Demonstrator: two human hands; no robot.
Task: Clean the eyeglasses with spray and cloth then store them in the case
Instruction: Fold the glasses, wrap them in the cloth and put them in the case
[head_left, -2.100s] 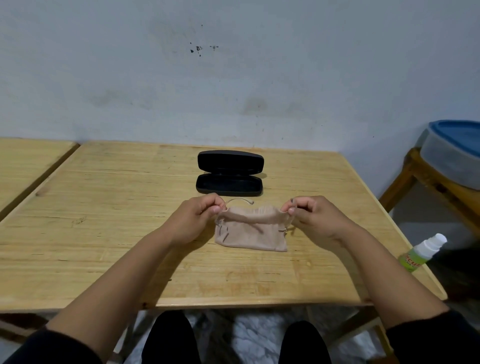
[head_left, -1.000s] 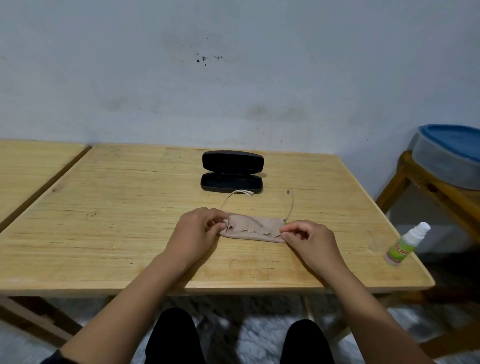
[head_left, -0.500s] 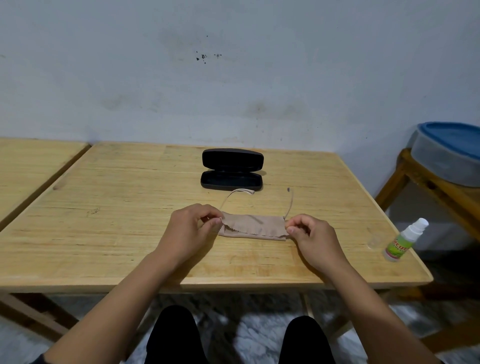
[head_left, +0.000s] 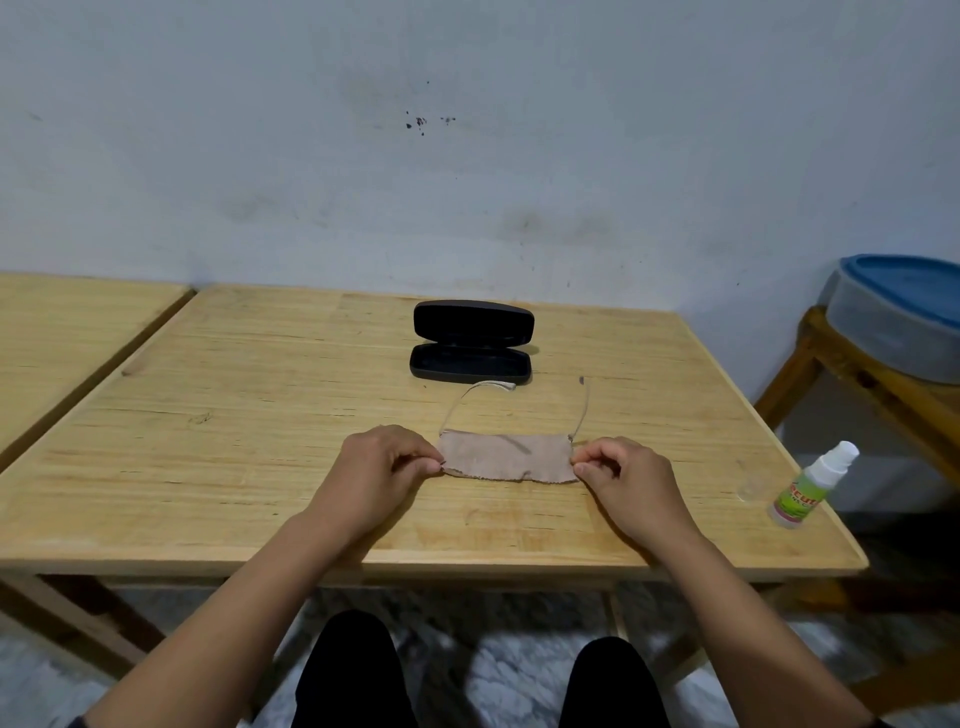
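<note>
On the wooden table (head_left: 218, 431), a beige cleaning cloth (head_left: 506, 457) lies draped over the front of a pair of thin-framed eyeglasses (head_left: 583, 410), stretched flat between two hands. The left hand (head_left: 376, 467) pinches the cloth's left end between thumb and forefinger, its other fingers curled under. The right hand (head_left: 631, 480) pinches the right end the same way, thumb and forefinger closed on the fabric's edge. The lenses are hidden beneath the cloth; only the two temple arms show, unfolded and reaching from the cloth's corners toward 12 o'clock. The left temple bends over so its tip lies just beside the front edge of the glasses case (head_left: 471, 343); whether it touches the case cannot be told. The right temple runs nearly straight, its tip well clear of the case's right end.

The black hard-shell case sits at 12 o'clock from the cloth, lid raised and standing up behind the open tray. At 3 o'clock, near the table's right edge, a small spray bottle (head_left: 808, 486) with a white nozzle and a green label stands on the tabletop, well apart from the right hand. A second wooden table (head_left: 67, 322) abuts at 9 o'clock. Off the table at 2 o'clock, a grey tub with a blue lid (head_left: 904, 317) rests on a wooden stand (head_left: 852, 379).
</note>
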